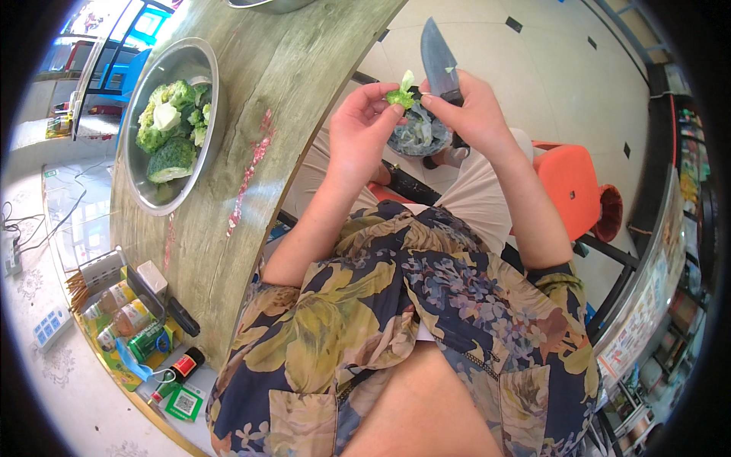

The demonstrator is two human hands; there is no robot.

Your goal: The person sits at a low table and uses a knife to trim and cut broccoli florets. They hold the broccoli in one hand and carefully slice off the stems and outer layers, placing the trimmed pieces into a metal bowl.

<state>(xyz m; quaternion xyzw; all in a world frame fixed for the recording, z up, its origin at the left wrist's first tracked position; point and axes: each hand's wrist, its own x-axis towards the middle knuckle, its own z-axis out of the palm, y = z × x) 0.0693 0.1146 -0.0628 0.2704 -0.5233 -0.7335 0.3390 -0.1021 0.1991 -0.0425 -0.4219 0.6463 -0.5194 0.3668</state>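
Observation:
Between the thumb and fingers of my left hand [365, 125] is a small broccoli floret [401, 98] with its pale stem pointing up. My right hand [477, 114] grips the dark handle of a kitchen knife [440, 63]. Its broad blade points up and away from me, with a green scrap stuck on it. Below both hands, a bin lined with a plastic bag [420, 137] stands on the floor and holds pale trimmings. To my left, a steel bowl [212, 148] on the table contains several broccoli pieces [171, 157].
The wooden table [251, 85] runs along my left, its edge near my left forearm. Bottles [128, 314] and a caddy crowd its near end. A second metal bowl [271, 4] shows at the top. An orange plastic stool [565, 188] stands at my right.

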